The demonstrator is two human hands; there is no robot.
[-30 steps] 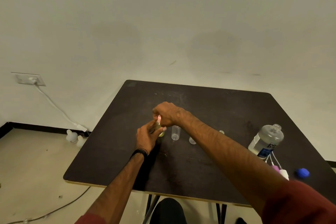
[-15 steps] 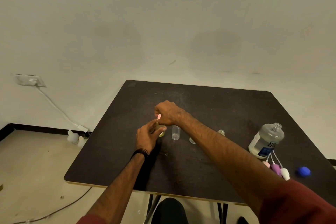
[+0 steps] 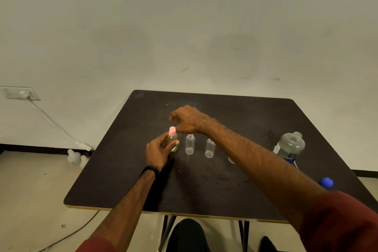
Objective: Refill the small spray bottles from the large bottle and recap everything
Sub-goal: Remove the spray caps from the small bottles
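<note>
Here, a small spray bottle (image 3: 173,141) with a pink cap (image 3: 172,130) is stood upright on the dark table (image 3: 122,170) and is gripped around its body by the left hand (image 3: 158,152), fingers and thumb curled round it. Yellowish liquid is seen inside it. The right hand (image 3: 187,119) is held just above and beside the pink cap, its fingers loosely curled with nothing held in them. Two empty uncapped clear bottles (image 3: 190,144) (image 3: 210,148) are stood in a row just to the right of the gripped one. The large bottle (image 3: 290,145), uncapped, is stood near the table's right edge, well apart from the row, and a blue cap (image 3: 326,182) is lain nearer the front right corner.
</note>
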